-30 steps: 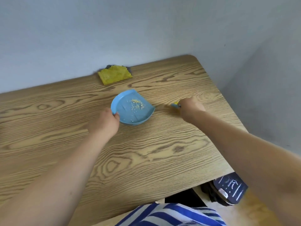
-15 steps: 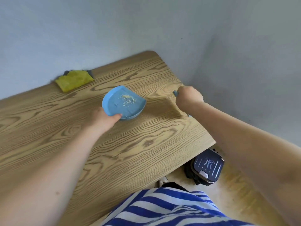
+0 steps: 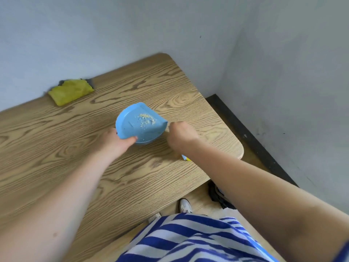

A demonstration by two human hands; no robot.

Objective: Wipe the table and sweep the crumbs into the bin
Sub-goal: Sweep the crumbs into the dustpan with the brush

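Note:
A small blue dustpan with a patch of pale crumbs in it is lifted a little off the wooden table. My left hand grips its near rim, thumb on top. Just right of the pan, my right hand is curled round a small blue and yellow brush; only the brush's end shows below my wrist. A yellow cloth lies at the table's back edge by the wall.
Grey walls close the table's back and right sides. Part of a dark bin shows on the floor under the table's right front corner, mostly hidden by my right arm. White shoes and my striped shirt are below.
My right hand came back from the table's right edge to beside the dustpan. The pan stays in my left hand, tilted. The view swung further down, and my arm now covers most of the bin.

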